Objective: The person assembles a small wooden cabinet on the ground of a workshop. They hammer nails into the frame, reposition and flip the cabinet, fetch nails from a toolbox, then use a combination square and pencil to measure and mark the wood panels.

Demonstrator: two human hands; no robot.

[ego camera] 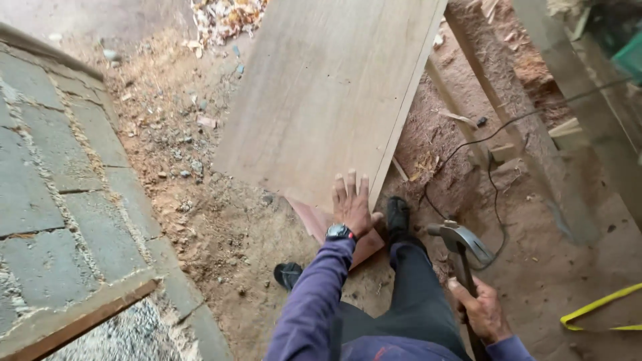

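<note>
Left hand point(351, 204) flat, fingers spread, steadying board point(321, 93) w/ right hand point(483, 311) gripping hammer point(461, 241), head up.

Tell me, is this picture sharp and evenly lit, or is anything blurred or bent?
Head view: soft, even daylight with no hard shadows or glare; the left hand on the wooden board looks slightly soft, the hammer fairly crisp; wide-angle lens bends the paving edge.

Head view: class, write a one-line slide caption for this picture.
Left hand flat on a large wooden board; right hand holding a claw hammer above sawdust-covered ground.
</note>
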